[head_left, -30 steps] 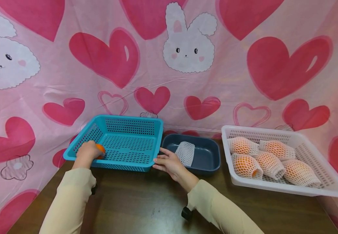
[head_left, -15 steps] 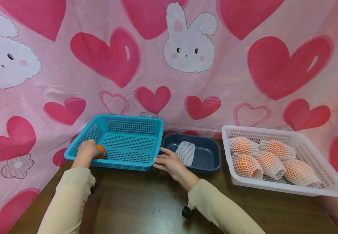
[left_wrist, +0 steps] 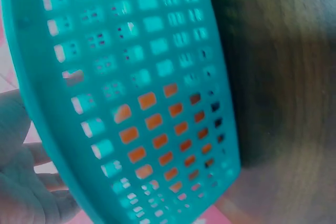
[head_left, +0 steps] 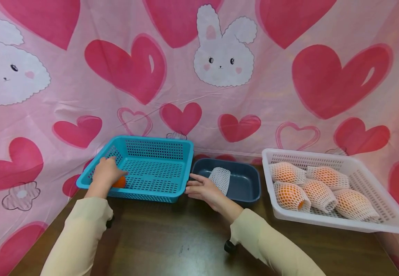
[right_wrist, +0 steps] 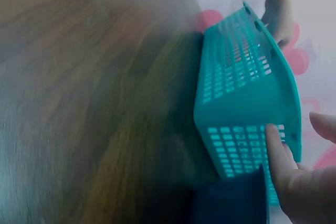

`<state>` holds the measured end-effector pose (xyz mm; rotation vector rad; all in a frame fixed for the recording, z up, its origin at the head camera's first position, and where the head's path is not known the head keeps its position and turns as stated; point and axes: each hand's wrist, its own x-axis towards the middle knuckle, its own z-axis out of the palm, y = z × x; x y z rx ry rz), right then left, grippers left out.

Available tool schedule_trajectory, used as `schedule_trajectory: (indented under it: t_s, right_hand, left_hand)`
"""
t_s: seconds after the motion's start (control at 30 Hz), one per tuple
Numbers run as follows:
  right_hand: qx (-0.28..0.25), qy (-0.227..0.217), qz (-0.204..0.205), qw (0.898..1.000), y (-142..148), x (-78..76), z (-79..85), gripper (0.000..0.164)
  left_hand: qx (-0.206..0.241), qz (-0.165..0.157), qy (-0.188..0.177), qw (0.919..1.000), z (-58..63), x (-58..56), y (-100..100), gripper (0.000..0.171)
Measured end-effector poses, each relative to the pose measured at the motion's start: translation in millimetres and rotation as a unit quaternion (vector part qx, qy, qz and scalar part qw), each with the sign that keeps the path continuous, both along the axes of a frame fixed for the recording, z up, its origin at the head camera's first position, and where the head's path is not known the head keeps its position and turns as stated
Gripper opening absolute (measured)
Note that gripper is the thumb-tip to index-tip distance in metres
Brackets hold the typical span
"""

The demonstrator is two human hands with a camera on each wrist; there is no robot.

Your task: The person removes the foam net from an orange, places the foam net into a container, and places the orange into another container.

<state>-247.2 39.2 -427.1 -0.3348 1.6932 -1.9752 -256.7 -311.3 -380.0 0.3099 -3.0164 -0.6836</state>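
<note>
Spreading loosely at basket edges (head_left: 151, 193), left hand (head_left: 107, 173) and right hand (head_left: 207, 190) leave room beside the orange (head_left: 119, 183).

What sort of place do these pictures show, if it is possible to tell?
Probably a makeshift indoor tabletop workspace, though the wider room is out of view: a brown table, bearing a white basket of net-wrapped fruit, stands before a pink heart-printed cloth.

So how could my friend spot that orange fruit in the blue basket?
Find the blue basket on the left of the wooden table. Inside, toward its front left, sits an orange fruit. Unlike the five fruits in the white basket, all in white nets, its visible part is bare.
</note>
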Motion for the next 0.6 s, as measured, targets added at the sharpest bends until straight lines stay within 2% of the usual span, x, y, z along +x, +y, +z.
schedule_trajectory:
  t_s: [0.3,0.6]
  right_hand:
    - [0.058,0.085,0.015,0.995,23.7,-2.8,12.1,0.061]
    - [0.107,0.154,-0.011,0.982,55.8,-1.4,26.5,0.056]
  left_hand:
    - [0.005,-0.037,0.064,0.9973,11.7,-0.9,22.8,0.082]
    - [0.039,-0.066,0.102,0.9919,20.5,1.2,56.1,0.067]
